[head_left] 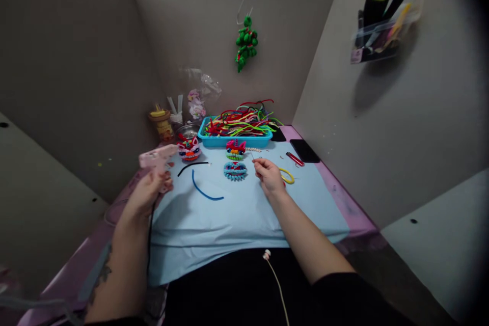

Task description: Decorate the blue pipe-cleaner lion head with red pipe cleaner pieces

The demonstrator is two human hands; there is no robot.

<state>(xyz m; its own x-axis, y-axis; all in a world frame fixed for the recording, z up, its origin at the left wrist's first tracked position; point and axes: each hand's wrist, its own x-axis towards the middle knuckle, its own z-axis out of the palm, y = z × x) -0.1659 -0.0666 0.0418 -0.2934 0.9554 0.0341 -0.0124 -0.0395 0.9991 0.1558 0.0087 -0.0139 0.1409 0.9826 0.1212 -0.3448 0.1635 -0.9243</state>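
We grip a pink glue gun (158, 157) in our left hand (150, 187) at nine o'clock, right fingertips (258, 162) pinched near twelve, their hold unclear.

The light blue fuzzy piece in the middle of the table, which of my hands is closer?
Your right. The right hand is just to the right of the light blue piece; the left hand, holding the pink glue gun, is well off to its left.

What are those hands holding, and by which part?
The left hand holds a pink glue gun by its handle. The right hand pinches something thin at its fingertips, too small to identify or say by which part.
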